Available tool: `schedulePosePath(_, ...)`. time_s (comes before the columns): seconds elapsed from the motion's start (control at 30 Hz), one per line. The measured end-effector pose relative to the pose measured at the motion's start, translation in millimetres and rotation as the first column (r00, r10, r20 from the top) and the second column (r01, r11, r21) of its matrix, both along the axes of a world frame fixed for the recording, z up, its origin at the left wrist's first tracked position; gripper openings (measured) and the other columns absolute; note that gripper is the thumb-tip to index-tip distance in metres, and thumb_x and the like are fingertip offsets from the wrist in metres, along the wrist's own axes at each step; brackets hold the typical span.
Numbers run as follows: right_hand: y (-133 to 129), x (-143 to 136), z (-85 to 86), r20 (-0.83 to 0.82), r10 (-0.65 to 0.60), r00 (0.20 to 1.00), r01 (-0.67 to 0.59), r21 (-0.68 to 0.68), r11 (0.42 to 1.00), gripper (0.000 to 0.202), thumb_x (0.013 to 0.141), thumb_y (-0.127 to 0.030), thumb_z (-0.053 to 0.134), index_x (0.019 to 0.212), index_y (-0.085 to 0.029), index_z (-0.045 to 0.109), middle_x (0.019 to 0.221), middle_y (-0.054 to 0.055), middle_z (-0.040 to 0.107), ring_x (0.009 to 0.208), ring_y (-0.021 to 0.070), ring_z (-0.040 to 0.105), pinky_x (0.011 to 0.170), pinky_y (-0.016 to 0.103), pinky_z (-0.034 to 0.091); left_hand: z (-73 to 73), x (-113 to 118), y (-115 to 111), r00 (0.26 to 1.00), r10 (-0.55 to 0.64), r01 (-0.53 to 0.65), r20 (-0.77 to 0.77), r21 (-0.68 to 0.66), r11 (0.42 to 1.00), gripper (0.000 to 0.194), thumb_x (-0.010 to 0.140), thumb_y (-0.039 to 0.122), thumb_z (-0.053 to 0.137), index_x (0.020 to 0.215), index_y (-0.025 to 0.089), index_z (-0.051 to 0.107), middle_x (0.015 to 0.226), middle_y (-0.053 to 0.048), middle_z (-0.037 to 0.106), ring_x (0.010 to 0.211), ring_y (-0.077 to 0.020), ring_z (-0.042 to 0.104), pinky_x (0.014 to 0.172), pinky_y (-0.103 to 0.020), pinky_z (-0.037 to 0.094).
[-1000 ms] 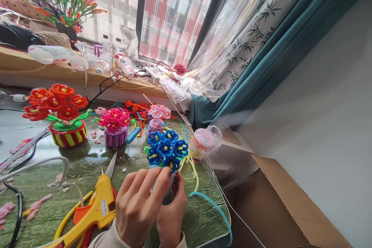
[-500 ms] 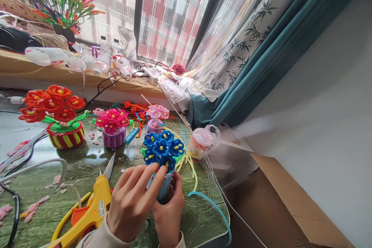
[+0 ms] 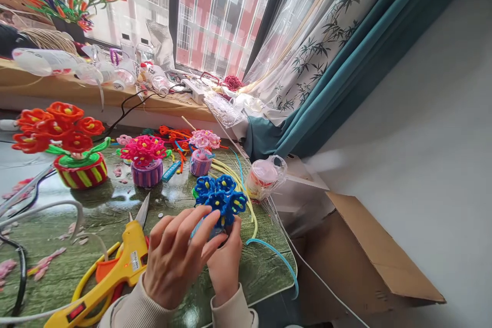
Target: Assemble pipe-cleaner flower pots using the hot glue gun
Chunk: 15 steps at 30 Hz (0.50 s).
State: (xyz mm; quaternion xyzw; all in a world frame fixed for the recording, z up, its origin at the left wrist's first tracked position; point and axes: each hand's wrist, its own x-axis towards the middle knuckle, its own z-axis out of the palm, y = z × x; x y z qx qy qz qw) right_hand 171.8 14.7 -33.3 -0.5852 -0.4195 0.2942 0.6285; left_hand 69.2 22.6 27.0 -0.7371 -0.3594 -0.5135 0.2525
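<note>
Low over the table's front part, I have a small pot of blue pipe-cleaner flowers point(image 3: 219, 199) with yellow centres. My right hand point(image 3: 226, 262) is wrapped round the pot from behind and the right; its fingers are partly hidden. My left hand point(image 3: 177, 253) lies against the front left of the pot and the lower petals, fingers bent, thumb just below. A little of the light-blue pot point(image 3: 210, 231) shows between the fingers. Left of my left hand rests a yellow glue gun point(image 3: 128, 261), with the pointed blades of scissors point(image 3: 142, 211) beyond it.
Behind stand pots of red flowers point(image 3: 79, 174), magenta flowers point(image 3: 146, 173) and pink flowers point(image 3: 200, 162). Yellow pipe cleaners point(image 3: 251, 212) and a blue one point(image 3: 274, 252) lie to the right, near a plastic-wrapped tub point(image 3: 263, 179). An open cardboard box point(image 3: 384, 246) stands beyond the table edge.
The blue flowers have tipped and turned in my right hand. My left fingers have moved from a front flower to lower on the pot's left side. The view has shifted slightly.
</note>
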Motion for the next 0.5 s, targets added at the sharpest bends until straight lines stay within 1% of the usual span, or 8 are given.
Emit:
schedulePosePath(0.07,0,0,0.5,0.022,-0.008,1.0,0.008,-0.004,1.0,0.057,0.063,-0.022,0.077,0.115,-0.018,0.053,0.099,0.01,0.076,0.086,0.0249,0.074,0.078,0.035,0.061,1.6,3,3,0.999,0.03,-0.029,0.017,-0.016,0.999,0.05,0.086,0.029,0.074,0.129,0.01,0.057,0.111,-0.017,0.074,0.108,-0.0267,0.062,0.098,-0.042,0.039)
schedulePosePath(0.1,0,0,-0.2,0.026,-0.008,1.0,0.008,-0.012,1.0,0.059,0.063,-0.024,0.077,0.116,-0.018,0.052,0.101,0.01,0.076,0.088,0.0253,0.074,0.08,0.036,0.06,2.3,3,5,1.0,0.027,-0.027,0.013,-0.026,0.999,0.055,0.086,0.027,0.074,0.134,0.008,0.053,0.116,-0.018,0.073,0.112,-0.027,0.061,0.1,-0.043,0.038)
schedulePosePath(0.17,0,0,-2.8,0.024,0.002,1.0,-0.001,-0.032,0.999,0.061,0.063,-0.026,0.077,0.117,-0.018,0.05,0.104,0.011,0.075,0.091,0.0269,0.074,0.083,0.039,0.06,3.1,4,9,1.0,0.001,-0.002,-0.014,-0.045,0.999,0.058,0.089,0.025,0.071,0.14,0.009,0.048,0.123,-0.017,0.071,0.118,-0.0263,0.061,0.106,-0.043,0.036)
schedulePosePath(0.27,0,1,-6.9,0.01,0.041,0.999,-0.04,-0.033,0.999,0.06,0.064,-0.027,0.076,0.117,-0.019,0.047,0.105,0.012,0.075,0.093,0.0285,0.074,0.084,0.041,0.059,1.6,4,15,0.997,-0.033,0.03,-0.064,-0.052,0.998,0.055,0.092,0.022,0.064,0.143,0.01,0.046,0.127,-0.015,0.07,0.123,-0.024,0.06,0.114,-0.042,0.029)
schedulePosePath(0.37,0,2,-7.3,-0.001,0.068,0.998,-0.068,-0.025,0.997,0.06,0.065,-0.024,0.074,0.117,-0.019,0.046,0.101,0.011,0.075,0.087,0.0278,0.075,0.081,0.04,0.06,-1.0,5,18,0.996,-0.035,0.032,-0.087,-0.035,0.999,0.05,0.091,0.016,0.063,0.14,0.011,0.05,0.129,-0.013,0.069,0.126,-0.0212,0.059,0.119,-0.04,0.023)
schedulePosePath(0.5,1,2,-5.5,0.019,0.053,0.998,-0.052,-0.039,0.998,0.062,0.063,-0.026,0.075,0.118,-0.017,0.047,0.101,0.011,0.074,0.086,0.0275,0.074,0.08,0.04,0.059,-1.2,6,20,0.994,-0.059,0.06,-0.092,0.01,0.998,0.043,0.091,0.012,0.062,0.133,0.013,0.056,0.123,-0.011,0.073,0.123,-0.018,0.061,0.121,-0.039,0.021)
